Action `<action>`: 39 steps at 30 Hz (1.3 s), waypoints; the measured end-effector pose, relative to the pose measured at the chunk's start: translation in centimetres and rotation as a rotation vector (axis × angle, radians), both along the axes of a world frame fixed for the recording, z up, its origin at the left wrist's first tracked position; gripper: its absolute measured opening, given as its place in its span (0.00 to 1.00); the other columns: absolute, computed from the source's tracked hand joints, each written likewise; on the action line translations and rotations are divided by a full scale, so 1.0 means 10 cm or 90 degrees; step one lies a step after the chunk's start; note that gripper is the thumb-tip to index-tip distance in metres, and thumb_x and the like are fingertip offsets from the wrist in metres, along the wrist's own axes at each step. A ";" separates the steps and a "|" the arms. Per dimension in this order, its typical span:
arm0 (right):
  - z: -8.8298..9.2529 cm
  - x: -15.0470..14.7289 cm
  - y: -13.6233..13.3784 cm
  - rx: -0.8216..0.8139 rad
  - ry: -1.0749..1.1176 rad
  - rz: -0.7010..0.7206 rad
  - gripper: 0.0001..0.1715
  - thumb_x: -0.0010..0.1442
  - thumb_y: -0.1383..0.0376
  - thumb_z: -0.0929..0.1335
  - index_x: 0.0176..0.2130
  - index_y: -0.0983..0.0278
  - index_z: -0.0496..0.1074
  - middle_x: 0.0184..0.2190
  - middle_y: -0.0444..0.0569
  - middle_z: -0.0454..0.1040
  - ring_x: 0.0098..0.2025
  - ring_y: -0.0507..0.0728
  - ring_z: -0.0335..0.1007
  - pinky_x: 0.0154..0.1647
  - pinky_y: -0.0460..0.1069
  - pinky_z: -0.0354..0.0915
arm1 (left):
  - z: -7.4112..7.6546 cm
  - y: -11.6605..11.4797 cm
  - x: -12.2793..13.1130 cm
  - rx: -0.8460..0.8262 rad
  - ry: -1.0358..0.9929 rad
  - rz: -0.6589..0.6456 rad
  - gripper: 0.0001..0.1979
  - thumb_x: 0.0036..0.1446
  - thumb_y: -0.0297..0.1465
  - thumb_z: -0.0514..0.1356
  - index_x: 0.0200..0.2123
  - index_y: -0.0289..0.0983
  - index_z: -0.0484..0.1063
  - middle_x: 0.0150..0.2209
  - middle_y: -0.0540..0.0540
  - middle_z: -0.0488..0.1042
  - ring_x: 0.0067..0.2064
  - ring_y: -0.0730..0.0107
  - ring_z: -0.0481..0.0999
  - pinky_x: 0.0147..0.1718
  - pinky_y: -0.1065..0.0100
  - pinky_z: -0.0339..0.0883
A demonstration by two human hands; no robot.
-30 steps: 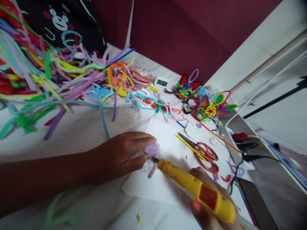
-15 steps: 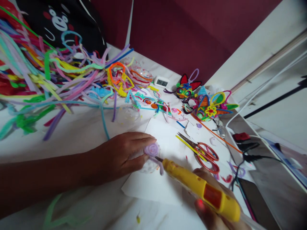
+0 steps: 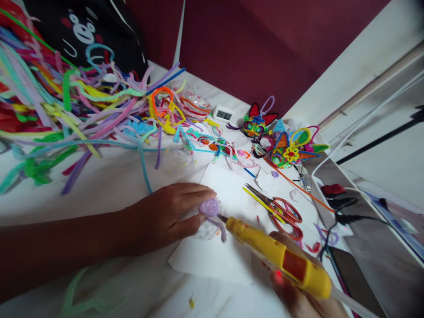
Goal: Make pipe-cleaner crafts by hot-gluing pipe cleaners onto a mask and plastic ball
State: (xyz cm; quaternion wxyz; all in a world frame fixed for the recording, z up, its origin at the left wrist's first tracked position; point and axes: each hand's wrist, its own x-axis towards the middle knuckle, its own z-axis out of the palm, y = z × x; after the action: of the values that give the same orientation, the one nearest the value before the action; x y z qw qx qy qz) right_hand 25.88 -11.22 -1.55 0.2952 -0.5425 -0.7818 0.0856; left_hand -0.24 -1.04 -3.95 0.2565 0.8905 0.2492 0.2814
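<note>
My left hand (image 3: 177, 212) grips a clear plastic ball (image 3: 207, 230), fingers closed around its side. On the ball, between thumb and fingers, lies a lilac pipe-cleaner coil (image 3: 210, 206), with a loose tail (image 3: 222, 232) curling down at its right. My right hand (image 3: 294, 269) is wrapped around a yellow hot glue gun (image 3: 274, 251), partly hidden behind it. The gun's dark nozzle points left and up, close to the coil's lower right edge; I cannot tell whether it touches. A red light glows near the right hand's finger. Beneath the ball is a white paper sheet (image 3: 228, 260).
Red-handled scissors (image 3: 285, 212) lie right of the paper beside a yellow strip. Pipe cleaners (image 3: 96, 101) heap at the left before a black bag (image 3: 96, 31). Finished decorated balls (image 3: 288, 150), a small digital clock (image 3: 223, 113), black cables (image 3: 351, 217) and a phone (image 3: 356, 278) are around.
The glue gun's nozzle has shifted slightly right, away from the coil's underside. The left hand, ball and coil have stayed nearly still.
</note>
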 end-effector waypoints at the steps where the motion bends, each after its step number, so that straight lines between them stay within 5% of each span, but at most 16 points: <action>1: 0.00 0.00 -0.01 -0.019 0.022 0.000 0.08 0.58 0.56 0.62 0.30 0.55 0.66 0.22 0.46 0.67 0.22 0.59 0.68 0.21 0.51 0.68 | 0.00 0.00 0.00 0.002 0.000 0.000 0.17 0.65 0.32 0.50 0.55 0.37 0.67 0.56 0.42 0.70 0.58 0.60 0.69 0.57 0.63 0.63; 14: 0.00 0.00 -0.03 -0.049 0.074 -0.011 0.08 0.59 0.56 0.64 0.32 0.56 0.68 0.25 0.46 0.70 0.26 0.59 0.71 0.27 0.51 0.71 | 0.00 0.00 0.01 0.000 0.005 0.010 0.16 0.65 0.33 0.50 0.55 0.39 0.65 0.57 0.43 0.70 0.58 0.62 0.68 0.57 0.64 0.62; 22: 0.18 -0.09 -0.07 -0.112 0.022 -0.027 0.06 0.62 0.65 0.62 0.35 0.57 0.69 0.28 0.46 0.72 0.30 0.58 0.71 0.32 0.50 0.70 | 0.01 0.00 0.01 0.018 0.024 0.009 0.16 0.65 0.33 0.49 0.52 0.38 0.67 0.57 0.44 0.70 0.58 0.62 0.69 0.57 0.66 0.61; 29: 0.00 0.02 -0.04 -0.029 -0.038 -0.043 0.12 0.64 0.63 0.62 0.48 0.57 0.64 0.41 0.49 0.73 0.40 0.58 0.73 0.36 0.49 0.70 | -0.01 0.00 0.01 0.024 0.009 0.027 0.17 0.64 0.32 0.51 0.54 0.36 0.68 0.56 0.43 0.72 0.57 0.62 0.70 0.56 0.65 0.64; 39: -0.09 -0.03 0.06 -0.114 -0.170 0.005 0.22 0.58 0.70 0.64 0.52 0.65 0.64 0.48 0.58 0.67 0.48 0.63 0.69 0.47 0.58 0.70 | -0.07 0.01 0.02 0.034 -0.026 0.052 0.18 0.62 0.31 0.53 0.53 0.35 0.69 0.53 0.43 0.74 0.55 0.63 0.72 0.55 0.66 0.64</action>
State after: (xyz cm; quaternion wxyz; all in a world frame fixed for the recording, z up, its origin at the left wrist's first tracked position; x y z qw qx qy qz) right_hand 25.60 -10.67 -2.40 0.1385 -0.5704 -0.8053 0.0830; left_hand -0.04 -0.96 -4.62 0.2258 0.8802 0.2724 0.3161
